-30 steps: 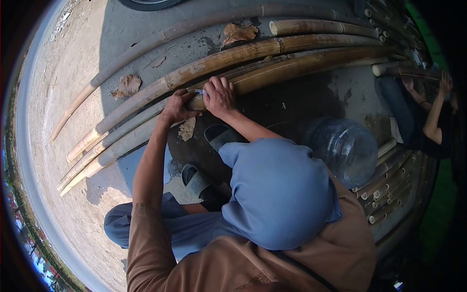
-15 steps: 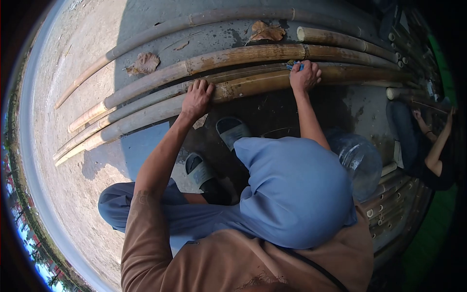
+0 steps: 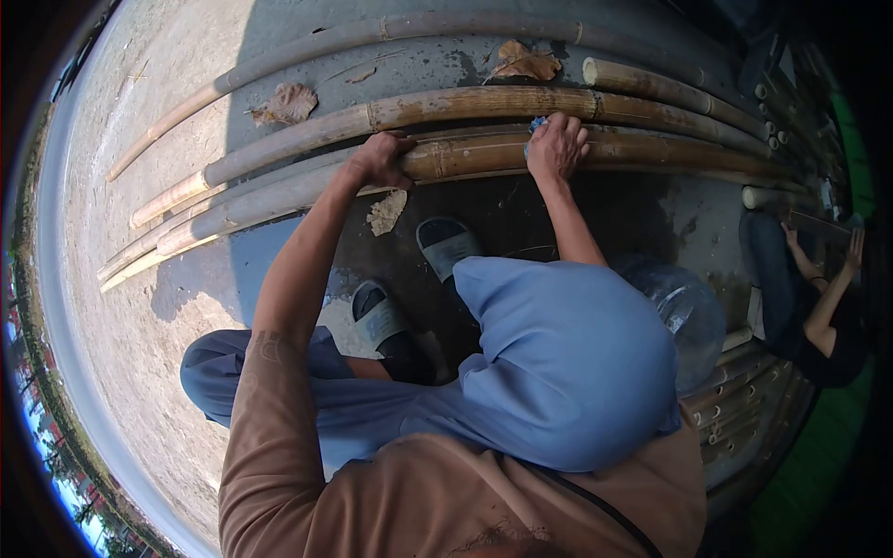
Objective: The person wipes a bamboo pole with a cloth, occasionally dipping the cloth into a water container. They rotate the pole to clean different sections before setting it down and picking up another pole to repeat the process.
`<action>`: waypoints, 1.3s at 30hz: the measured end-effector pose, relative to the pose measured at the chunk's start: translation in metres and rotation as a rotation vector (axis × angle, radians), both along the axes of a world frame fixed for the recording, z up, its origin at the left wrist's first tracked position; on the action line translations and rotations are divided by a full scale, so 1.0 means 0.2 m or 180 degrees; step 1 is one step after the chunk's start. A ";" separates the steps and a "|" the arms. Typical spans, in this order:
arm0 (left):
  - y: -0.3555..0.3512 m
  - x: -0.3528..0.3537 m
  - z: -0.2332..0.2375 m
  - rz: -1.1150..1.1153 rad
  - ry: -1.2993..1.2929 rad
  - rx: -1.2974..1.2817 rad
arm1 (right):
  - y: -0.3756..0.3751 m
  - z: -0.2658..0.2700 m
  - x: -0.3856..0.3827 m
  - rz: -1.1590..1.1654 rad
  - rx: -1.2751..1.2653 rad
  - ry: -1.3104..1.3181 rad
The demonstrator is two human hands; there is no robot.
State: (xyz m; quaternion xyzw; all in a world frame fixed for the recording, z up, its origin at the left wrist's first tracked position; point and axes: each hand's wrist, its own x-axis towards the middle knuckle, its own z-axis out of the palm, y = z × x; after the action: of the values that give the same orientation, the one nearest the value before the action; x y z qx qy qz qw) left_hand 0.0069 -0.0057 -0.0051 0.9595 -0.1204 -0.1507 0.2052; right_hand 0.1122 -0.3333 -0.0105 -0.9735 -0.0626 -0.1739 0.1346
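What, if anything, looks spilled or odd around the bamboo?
A dark, ragged-edged patch beside the handled bamboo pole looks like spilled water against the paler ground; no source is clear. Dry leaves farther out seem mere litter.

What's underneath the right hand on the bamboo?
The right hand is over a long brown bamboo pole. Crumpled blue material shows at the hand's edge. The hand hides the rest of that material and the surface directly beneath.
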 end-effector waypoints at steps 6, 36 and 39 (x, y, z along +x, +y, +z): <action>-0.02 0.02 0.05 -0.0112 0.0109 -0.0060 | 0.58 0.05 -0.27 0.1220 0.0052 0.0623; -0.03 0.00 0.06 0.0084 0.0101 -0.0169 | -0.61 -0.16 0.37 -0.0441 0.0205 -0.0571; -0.01 0.01 0.01 -0.0037 -0.0087 -0.0196 | -0.08 -0.10 0.05 0.0431 0.0588 -0.0645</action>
State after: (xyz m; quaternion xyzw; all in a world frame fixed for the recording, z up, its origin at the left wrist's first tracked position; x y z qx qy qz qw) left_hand 0.0086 -0.0070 -0.0037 0.9540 -0.1334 -0.1351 0.2321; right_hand 0.1228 -0.3489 -0.0305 -0.9280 -0.1251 -0.2668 0.2280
